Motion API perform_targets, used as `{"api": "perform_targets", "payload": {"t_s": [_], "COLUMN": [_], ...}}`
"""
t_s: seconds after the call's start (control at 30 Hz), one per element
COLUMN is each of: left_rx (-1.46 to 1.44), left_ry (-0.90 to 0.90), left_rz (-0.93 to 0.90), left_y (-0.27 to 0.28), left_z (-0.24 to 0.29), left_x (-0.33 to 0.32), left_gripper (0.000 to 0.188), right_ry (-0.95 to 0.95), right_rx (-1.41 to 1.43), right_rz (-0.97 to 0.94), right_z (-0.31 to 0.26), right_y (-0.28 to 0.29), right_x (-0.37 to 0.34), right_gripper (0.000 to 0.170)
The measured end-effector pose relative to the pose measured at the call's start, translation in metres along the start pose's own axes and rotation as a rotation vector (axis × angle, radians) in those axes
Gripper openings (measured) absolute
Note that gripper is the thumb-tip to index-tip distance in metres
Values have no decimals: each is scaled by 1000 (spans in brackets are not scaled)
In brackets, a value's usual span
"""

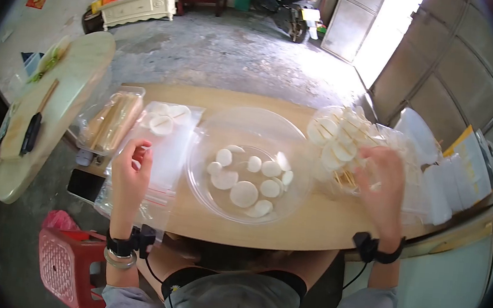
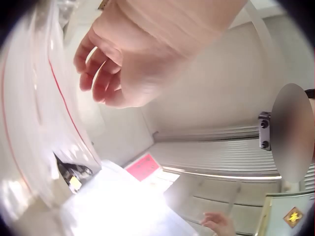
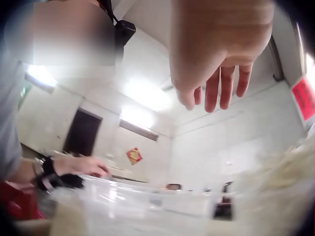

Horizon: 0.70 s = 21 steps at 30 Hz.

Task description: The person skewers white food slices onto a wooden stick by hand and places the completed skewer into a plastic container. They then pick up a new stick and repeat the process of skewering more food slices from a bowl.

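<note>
My left hand [image 1: 131, 169] hovers over clear zip bags [image 1: 165, 164] at the table's left, fingers loosely curled and nothing in them. Several round white discs [image 1: 161, 124] lie at the far end of these bags, some with a thin stick across them. At the middle is a clear plastic basin [image 1: 195, 193] with loose white discs [image 1: 244, 194] in it. My right hand [image 1: 383, 185] is beside a heap of white discs with thin sticks [image 1: 343, 141] on the right. In the right wrist view its fingers [image 3: 211, 93] hang fairly straight, holding nothing.
A clear box of wooden sticks [image 1: 109, 120] and a dark phone [image 1: 85, 185] lie at the left. White plastic containers [image 1: 445, 191] stand at the right edge. A side table [image 1: 19, 176] with a knife [image 1: 32, 133] and a red stool [image 1: 66, 267] flank me on the left.
</note>
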<state>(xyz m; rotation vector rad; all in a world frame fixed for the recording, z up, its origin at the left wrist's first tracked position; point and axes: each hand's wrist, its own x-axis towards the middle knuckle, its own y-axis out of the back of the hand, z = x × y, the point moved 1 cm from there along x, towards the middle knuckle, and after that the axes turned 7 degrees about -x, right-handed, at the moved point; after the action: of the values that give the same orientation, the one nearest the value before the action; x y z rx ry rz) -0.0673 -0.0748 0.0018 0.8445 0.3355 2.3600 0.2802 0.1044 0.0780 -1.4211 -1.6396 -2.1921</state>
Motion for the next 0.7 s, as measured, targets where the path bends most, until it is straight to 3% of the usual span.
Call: {"api": "perform_targets", "payload": {"t_s": [0.1,0.13,0.17,0.2,0.33,0.4,0.53,0.6,0.7], "left_rx": [184,274,363,436,708,704,656,669,693], "left_ry": [27,-30,-86,-32,-32,-104,13,46,132], "left_rz": [65,111,153,154,136,146,166,159,159], "left_y": [34,46,57,68,88,93,99,97,94], "left_z": [-38,-50,-62,-76,-108,-121,-123,-121,-111], "left_x": [11,16,19,21,27,30,41,44,47], "left_gripper": [11,12,12,15,21,20,16,15,14], "right_ry": [124,131,220,310,391,370,336,397,389], "right_rx": [402,424,496,563,535,362,441,360,487], "right_rz": [-264,-253,-412,-569,-747,-966,-940,-1077,-1029], "right_z": [-43,-53,-63,-69,-80,-84,-78,-79,-76], "right_y": [-41,-56,-71,-86,-130,-137,-151,-148,-142], "right_x": [3,7,9,10,1,-1,-11,-8,-8], "right_gripper": [31,31,33,34,39,42,36,31,27]}}
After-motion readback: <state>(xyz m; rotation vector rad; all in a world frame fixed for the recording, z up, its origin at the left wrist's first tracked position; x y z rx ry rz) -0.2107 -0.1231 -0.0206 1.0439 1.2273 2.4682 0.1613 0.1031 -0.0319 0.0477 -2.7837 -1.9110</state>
